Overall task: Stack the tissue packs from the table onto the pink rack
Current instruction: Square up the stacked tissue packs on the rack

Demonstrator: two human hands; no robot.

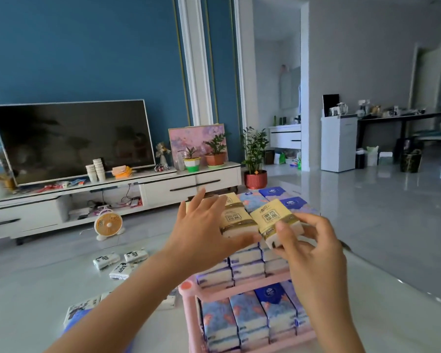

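Observation:
The pink rack (pixel 214 293) stands on the white table (pixel 36 289), its two shelves packed with blue patterned tissue packs (pixel 247 314). More blue packs and yellow tissue packs (pixel 236 217) are piled on top. My right hand (pixel 308 240) is shut on one yellow tissue pack (pixel 273 220), tilted, just right of the stacked yellow ones. My left hand (pixel 204 230) lies flat with fingers spread, resting against the stacked yellow packs. Loose black-and-white tissue packs (pixel 120 262) lie on the table to the left, and more sit under my left forearm.
A small orange fan (pixel 108 224) stands on the floor beyond the table. Behind it are a white TV cabinet (pixel 163 184) with a television, paper cups and potted plants. A red potted plant (pixel 255 178) stands past the rack. Grey floor lies to the right.

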